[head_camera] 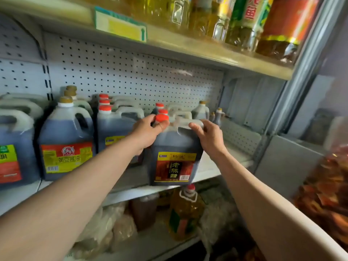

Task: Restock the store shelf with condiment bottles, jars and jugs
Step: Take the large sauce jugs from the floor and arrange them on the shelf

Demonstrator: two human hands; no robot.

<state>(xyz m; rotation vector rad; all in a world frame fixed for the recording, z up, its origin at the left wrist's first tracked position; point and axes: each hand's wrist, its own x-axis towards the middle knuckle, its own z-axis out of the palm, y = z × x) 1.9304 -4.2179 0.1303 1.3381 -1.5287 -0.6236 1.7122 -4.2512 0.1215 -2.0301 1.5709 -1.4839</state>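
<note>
Dark, near-black liquid is filling the translucent plastic vinegar jug (pixel 174 153) that is sitting at the front edge of the white metal middle shelf (pixel 211 169), in the head view. The left hand (pixel 148 133) is reaching out on a straight arm, its fingers curling round the neck just under the jug's orange cap (pixel 162 117). The right hand (pixel 209 137) is arching over the moulded handle, fingers bending down onto it. Left of them, squarish soy sauce jugs (pixel 66 142) with red-and-yellow labels are standing in rows against the perforated back panel (pixel 131 72). Golden oil bottles (pixel 244 21) above are being cut off by the frame, and the bagged goods (pixel 105 227) below are blurring into shadow.
</note>
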